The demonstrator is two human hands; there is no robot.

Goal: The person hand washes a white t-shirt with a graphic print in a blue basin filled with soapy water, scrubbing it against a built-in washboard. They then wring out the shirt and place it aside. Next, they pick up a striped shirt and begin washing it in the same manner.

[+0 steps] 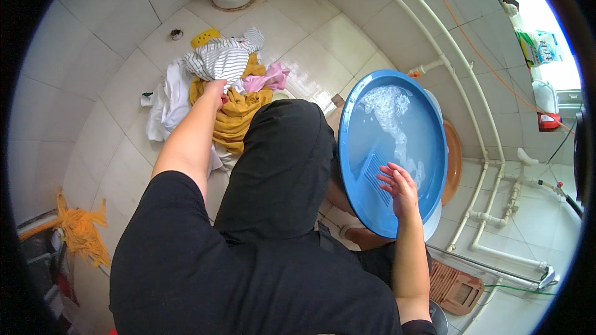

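My left hand reaches down to a clothes pile on the floor, its fingers curled on the lower edge of a black-and-white striped garment. Beneath and beside it lie a mustard-yellow garment, a pink garment and a white garment. To the right, my right hand hovers over a large blue basin, palm up, fingers apart and holding nothing. Cloudy water with white suds fills the basin. A ribbed blue washboard surface shows under the water beside that hand.
A yellow slipper sits behind the pile, near a floor drain. Behind the basin is an orange-brown basin. White pipes run along the right wall. A brown washboard lies lower right; an orange cloth hangs lower left.
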